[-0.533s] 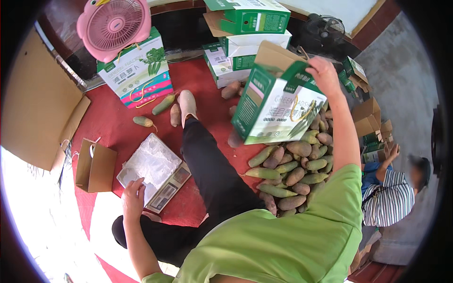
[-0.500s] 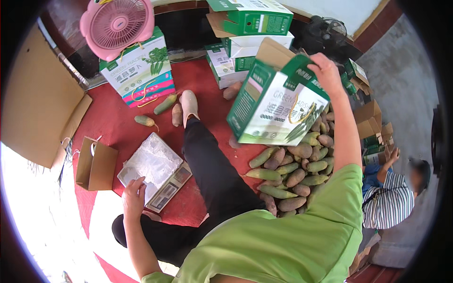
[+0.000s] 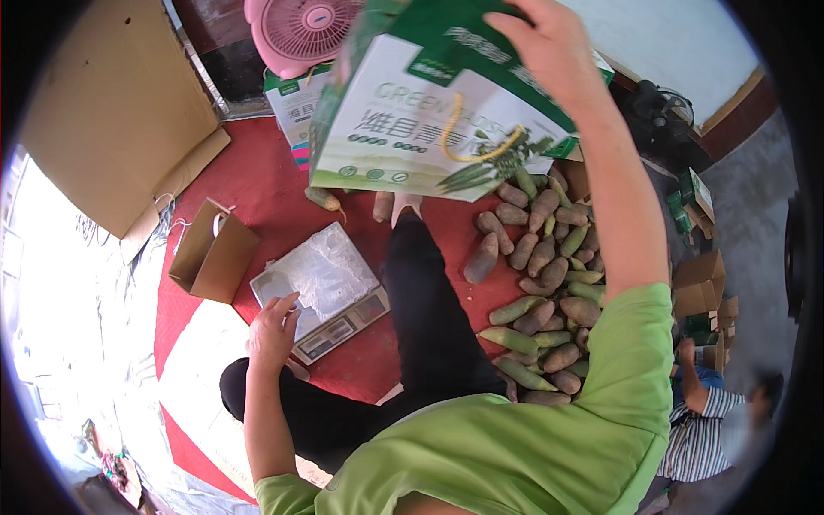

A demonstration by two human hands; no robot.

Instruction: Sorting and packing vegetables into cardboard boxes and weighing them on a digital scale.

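Note:
My right hand [image 3: 549,51] grips the upper edge of a green and white carton [image 3: 369,129] with a yellow cord handle and a printed leafy picture. The carton is held up in the air, tilted, above the far part of the red mat. My left hand [image 3: 273,333] holds nothing; its fingers are loosely bent and apart, close to the left corner of a weighing scale [image 3: 343,311]. A clear plastic sheet [image 3: 322,266] covers the scale's platform. Right of my leg lies a pile of green radishes [image 3: 545,257], many coated with soil.
A small brown cardboard box [image 3: 225,262] stands open left of the scale. Behind it leans a large cardboard sheet [image 3: 129,112]. A pink fan [image 3: 296,30] sits on another carton [image 3: 296,107]. At right, a person in a striped shirt [image 3: 699,438] is near several boxes [image 3: 699,283].
My right hand has brought the carton up and to the left, closer to me. The view has shifted. My left hand stays beside the scale.

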